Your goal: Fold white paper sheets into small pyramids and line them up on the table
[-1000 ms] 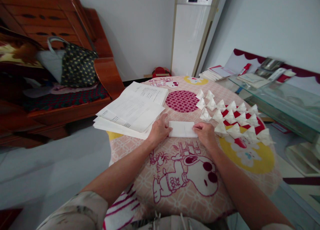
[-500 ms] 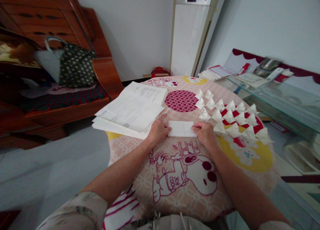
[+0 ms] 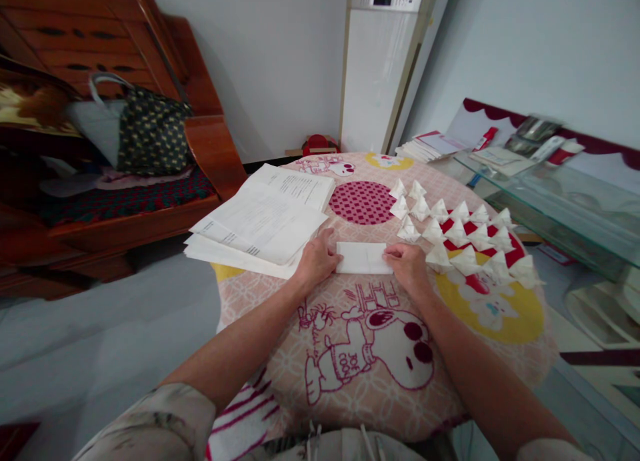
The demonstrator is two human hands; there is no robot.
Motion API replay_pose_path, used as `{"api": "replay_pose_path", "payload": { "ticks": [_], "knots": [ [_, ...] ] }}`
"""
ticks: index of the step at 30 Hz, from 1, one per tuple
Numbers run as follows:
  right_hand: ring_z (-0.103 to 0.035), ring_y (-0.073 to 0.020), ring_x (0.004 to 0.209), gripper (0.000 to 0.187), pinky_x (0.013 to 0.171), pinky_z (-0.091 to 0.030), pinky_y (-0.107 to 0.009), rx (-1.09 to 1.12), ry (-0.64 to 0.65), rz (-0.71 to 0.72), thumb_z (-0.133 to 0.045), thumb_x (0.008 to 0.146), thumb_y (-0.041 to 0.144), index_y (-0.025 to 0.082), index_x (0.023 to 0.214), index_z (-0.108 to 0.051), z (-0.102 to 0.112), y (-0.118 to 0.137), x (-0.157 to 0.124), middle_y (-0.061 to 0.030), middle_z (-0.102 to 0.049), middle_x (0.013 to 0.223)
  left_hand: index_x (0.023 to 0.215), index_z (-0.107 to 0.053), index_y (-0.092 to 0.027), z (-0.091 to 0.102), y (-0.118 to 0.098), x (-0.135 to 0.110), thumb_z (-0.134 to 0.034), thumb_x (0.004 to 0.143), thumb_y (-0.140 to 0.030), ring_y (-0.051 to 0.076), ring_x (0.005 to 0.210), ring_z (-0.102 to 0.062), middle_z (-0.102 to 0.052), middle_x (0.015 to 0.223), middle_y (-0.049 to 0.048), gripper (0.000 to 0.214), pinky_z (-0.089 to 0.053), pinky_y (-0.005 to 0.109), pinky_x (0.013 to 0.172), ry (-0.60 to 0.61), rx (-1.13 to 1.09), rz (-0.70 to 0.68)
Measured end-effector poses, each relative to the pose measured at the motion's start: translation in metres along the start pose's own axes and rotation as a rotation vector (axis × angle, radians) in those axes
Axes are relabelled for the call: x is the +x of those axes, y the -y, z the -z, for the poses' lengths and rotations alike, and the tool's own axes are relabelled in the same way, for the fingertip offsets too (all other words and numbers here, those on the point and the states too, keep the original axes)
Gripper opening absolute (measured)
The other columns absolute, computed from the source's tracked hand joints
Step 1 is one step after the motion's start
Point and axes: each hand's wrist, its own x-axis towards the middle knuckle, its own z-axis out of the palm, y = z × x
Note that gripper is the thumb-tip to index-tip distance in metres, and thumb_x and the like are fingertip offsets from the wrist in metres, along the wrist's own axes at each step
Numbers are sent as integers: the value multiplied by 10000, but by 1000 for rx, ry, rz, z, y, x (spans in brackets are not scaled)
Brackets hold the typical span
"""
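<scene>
A folded white sheet of paper (image 3: 364,258), a narrow rectangle, lies on the cloth-covered round table (image 3: 280,327) between my hands. My left hand (image 3: 318,257) grips its left end, with the thumb at the edge. At the right end, my right hand (image 3: 406,262) pinches the paper between thumb and fingers. Beyond my left hand rests a stack of printed sheets (image 3: 265,214), fanned a little. Several folded paper shapes (image 3: 457,233) with pointed tips stand in rows to the right of my right hand.
A glass shelf unit (image 3: 565,201) with papers and small items stands close on the right. On the left is a wooden bench (image 3: 210,154) holding a patterned bag (image 3: 153,131). A tall white floor cabinet with a display (image 3: 377,67) stands behind the table.
</scene>
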Motion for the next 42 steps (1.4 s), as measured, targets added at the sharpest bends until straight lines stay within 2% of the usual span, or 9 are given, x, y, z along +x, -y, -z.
{"api": "replay_pose_path", "payload": {
  "ticks": [6,16,23,34,42],
  "knots": [
    [-665,-196,670,101,663,-510,-301,11,-24,-10,-663,690,194,186,717,-760,-1,2,-1,-41,-737,703,1477,-447,-139,0,-1,0,-652,790,-139,171,670,-683,-716,718,12,717,-564,290,753,15,-14,11],
    [-668,-206,655,101,650,-517,-308,32,-32,-61,-674,662,203,176,713,-757,-3,-1,2,-48,-732,690,1462,-468,-139,-1,1,0,-651,793,-137,170,688,-687,-736,796,36,694,-559,278,746,2,3,-7],
    [-659,-197,658,104,649,-513,-300,41,-49,-18,-651,657,200,182,694,-747,-4,-2,2,-37,-727,680,1464,-467,-139,-1,1,1,-645,795,-135,167,683,-684,-733,795,38,692,-564,283,745,4,1,-6],
    [-664,-196,659,130,646,-505,-295,6,-17,-28,-641,671,194,177,707,-765,-2,3,1,-44,-735,690,1464,-463,-121,0,1,1,-639,795,-137,173,680,-687,-722,719,19,692,-563,286,766,25,-12,-14],
    [-682,-203,685,148,661,-510,-291,-28,5,-23,-650,686,178,160,750,-782,-1,1,2,-58,-754,725,1452,-479,-113,-1,2,1,-645,794,-130,174,707,-694,-733,760,30,679,-559,284,790,16,-2,-20]
  ]
}}
